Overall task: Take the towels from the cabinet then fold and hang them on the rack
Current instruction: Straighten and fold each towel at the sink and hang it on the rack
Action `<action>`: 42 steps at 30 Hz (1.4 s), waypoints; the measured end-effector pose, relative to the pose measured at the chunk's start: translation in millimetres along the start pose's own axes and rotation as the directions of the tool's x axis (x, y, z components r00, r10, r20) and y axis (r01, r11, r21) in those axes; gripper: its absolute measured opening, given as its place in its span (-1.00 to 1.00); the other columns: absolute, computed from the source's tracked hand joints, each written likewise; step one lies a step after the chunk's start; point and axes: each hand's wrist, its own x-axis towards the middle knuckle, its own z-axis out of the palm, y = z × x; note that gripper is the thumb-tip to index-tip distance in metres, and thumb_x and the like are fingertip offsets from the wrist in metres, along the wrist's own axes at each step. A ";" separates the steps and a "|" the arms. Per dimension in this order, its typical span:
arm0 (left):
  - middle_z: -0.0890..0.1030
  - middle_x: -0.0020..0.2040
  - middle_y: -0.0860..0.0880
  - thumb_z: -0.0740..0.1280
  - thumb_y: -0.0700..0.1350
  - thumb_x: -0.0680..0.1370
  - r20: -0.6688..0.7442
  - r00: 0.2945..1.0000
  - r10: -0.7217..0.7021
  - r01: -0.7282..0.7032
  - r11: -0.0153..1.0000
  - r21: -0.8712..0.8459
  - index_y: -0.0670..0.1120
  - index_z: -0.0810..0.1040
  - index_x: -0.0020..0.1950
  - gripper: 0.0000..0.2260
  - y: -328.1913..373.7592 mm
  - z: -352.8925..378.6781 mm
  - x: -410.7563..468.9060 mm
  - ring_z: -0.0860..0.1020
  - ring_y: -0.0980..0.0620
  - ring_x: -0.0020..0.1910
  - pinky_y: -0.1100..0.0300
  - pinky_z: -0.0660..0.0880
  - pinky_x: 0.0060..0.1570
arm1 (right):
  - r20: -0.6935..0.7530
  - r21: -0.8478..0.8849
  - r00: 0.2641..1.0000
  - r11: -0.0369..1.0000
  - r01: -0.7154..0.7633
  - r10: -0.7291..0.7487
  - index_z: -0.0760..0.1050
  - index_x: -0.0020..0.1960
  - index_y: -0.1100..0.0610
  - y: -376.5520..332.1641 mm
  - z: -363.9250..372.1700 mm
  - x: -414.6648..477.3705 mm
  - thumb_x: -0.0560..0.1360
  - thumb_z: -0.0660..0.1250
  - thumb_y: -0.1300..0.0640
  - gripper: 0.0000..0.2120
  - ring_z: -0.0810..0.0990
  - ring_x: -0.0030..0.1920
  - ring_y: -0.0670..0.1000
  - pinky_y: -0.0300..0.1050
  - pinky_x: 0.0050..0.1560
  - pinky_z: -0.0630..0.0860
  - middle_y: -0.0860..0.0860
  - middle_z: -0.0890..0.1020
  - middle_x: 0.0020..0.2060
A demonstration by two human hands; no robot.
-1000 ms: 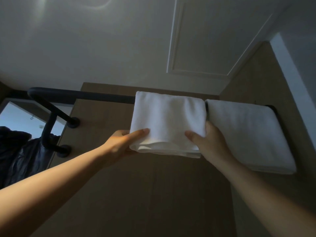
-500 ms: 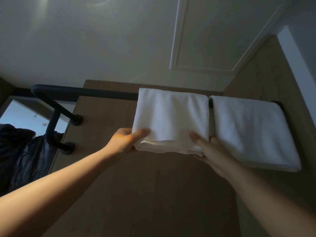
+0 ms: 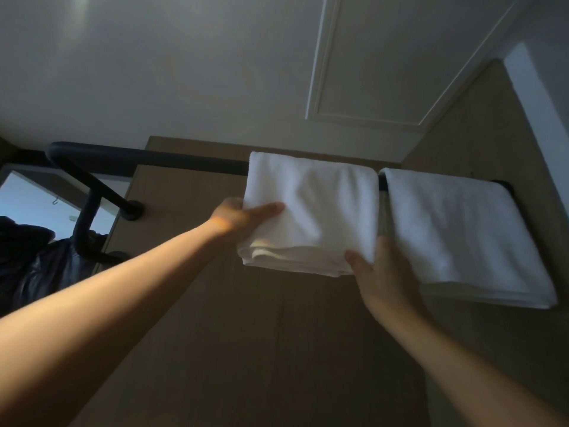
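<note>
White towel [image 3: 311,208] astride horizontal rack [image 3: 154,160]

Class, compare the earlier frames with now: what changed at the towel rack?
The left hand slid up the edge of the left towel, thumb across its front; the right hand dropped to its lower right corner. Both towels stay draped on the rack; right towel untouched.

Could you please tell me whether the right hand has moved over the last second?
Yes: the right hand has slid down, away from the rack bar, to the lower right corner of the left towel.
</note>
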 end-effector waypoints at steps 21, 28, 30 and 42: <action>0.69 -0.01 -0.11 0.48 0.20 0.37 0.044 0.999 0.023 -0.019 0.997 -0.071 -0.15 0.59 0.15 -0.48 -17.1 9.5 -1.5 0.67 -0.13 -0.04 -0.09 0.59 0.10 | 0.114 -0.566 0.906 0.723 0.396 -0.407 0.24 0.44 -0.01 -61.8 29.8 112.8 0.57 -0.02 -0.34 -0.42 0.26 0.43 0.15 0.31 0.45 0.04 0.11 0.36 0.40; 0.69 -0.03 -0.07 0.44 0.22 0.42 0.089 0.994 0.062 -0.059 0.998 -0.036 -0.12 0.57 0.14 -0.51 -13.1 35.9 -2.4 0.68 -0.06 -0.07 -0.02 0.62 0.04 | 0.095 -0.598 0.918 0.715 0.362 -0.384 0.24 0.43 -0.01 -41.5 11.0 118.9 0.56 -0.03 -0.35 -0.41 0.28 0.41 0.15 0.28 0.44 0.07 0.10 0.38 0.37; 0.69 -0.02 -0.07 0.43 0.22 0.42 0.083 0.994 0.064 -0.062 0.998 -0.034 -0.12 0.57 0.15 -0.51 -14.2 39.1 -2.2 0.67 -0.06 -0.06 -0.03 0.61 0.05 | 0.102 -0.597 0.912 0.708 0.376 -0.398 0.21 0.45 -0.01 -38.3 9.6 118.8 0.57 -0.03 -0.33 -0.41 0.26 0.43 0.13 0.27 0.46 0.05 0.09 0.36 0.39; 0.65 0.00 -0.17 0.42 0.05 0.50 0.146 0.989 -0.033 0.059 0.982 -0.179 -0.17 0.61 0.10 -0.67 -50.0 31.7 -26.1 0.63 -0.10 -0.06 -0.04 0.58 0.10 | 0.189 -0.404 0.883 0.786 0.468 -0.429 -0.35 0.56 -0.12 8.1 43.4 45.5 0.57 -0.11 -0.34 -0.30 -0.40 0.52 0.06 0.17 0.50 -0.32 -0.02 -0.38 0.53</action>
